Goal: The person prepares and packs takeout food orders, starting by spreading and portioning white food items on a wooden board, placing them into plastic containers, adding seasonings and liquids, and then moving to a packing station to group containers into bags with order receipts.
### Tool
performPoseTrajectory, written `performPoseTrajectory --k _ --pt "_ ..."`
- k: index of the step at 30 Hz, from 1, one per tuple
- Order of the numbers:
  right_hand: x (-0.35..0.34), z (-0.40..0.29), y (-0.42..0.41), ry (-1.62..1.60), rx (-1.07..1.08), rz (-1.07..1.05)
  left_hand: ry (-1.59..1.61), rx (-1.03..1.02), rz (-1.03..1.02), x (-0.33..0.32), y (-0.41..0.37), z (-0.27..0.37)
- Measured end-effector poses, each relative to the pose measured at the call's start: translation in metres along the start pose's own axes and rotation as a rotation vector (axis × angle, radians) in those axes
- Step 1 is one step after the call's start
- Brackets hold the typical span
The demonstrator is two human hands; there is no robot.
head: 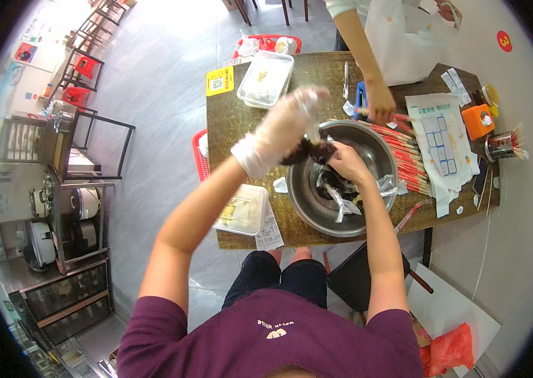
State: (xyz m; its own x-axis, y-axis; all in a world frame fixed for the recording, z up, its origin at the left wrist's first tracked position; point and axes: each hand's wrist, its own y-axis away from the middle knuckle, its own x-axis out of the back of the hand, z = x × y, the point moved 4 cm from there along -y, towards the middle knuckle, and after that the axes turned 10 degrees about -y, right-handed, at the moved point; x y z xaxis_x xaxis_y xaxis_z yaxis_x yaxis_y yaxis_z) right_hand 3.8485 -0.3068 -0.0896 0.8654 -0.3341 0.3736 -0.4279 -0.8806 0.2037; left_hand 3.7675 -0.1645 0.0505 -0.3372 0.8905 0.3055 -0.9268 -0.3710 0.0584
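My left hand [285, 123], in a clear plastic glove and blurred by motion, is over the left rim of a metal basin [294, 203]. My bare right hand [349, 163] is above the basin, its fingers on a dark, glossy clump [321, 152] that I cannot identify. More dark stuff hangs under the gloved palm. Inside the basin lie a dark mass [332, 182] and a crumpled clear plastic piece [345, 205]. Red paper-wrapped chopsticks [405, 163] are spread right of the basin.
Another person's hand [382, 104] reaches to the chopsticks. A white plastic bag [401, 47] stands behind. Lidded plastic containers [266, 78] and another [242, 210] sit on the wooden table [228, 156]. At right are a printed bag [441, 137], an orange box [478, 121] and a skewer holder [500, 145].
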Motion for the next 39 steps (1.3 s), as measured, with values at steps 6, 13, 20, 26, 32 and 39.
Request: performPoseTrajectory --k 6,13,20,26,32,39 --pt "-0.01 0.013 0.015 -0.017 0.073 0.107 0.0 -0.092 0.089 0.081 -0.052 0.022" --pt "0.007 0.004 0.028 -0.317 -0.033 0.242 -0.013 -0.122 0.194 0.116 -0.104 -0.035" --pt "0.033 -0.011 -0.011 -0.482 -0.063 0.649 -0.436 -0.115 0.216 0.148 -0.138 -0.12" --pt "0.001 -0.034 -0.105 -0.691 -0.13 0.623 0.262 0.312 0.393 0.175 -0.123 -0.164" --pt "-0.057 0.0 -0.217 -1.262 -0.068 0.518 0.572 0.451 0.219 0.122 -0.116 -0.209" --pt "-0.067 -0.041 -0.198 -1.259 0.12 0.643 0.45 0.53 -0.084 0.112 -0.13 -0.255"
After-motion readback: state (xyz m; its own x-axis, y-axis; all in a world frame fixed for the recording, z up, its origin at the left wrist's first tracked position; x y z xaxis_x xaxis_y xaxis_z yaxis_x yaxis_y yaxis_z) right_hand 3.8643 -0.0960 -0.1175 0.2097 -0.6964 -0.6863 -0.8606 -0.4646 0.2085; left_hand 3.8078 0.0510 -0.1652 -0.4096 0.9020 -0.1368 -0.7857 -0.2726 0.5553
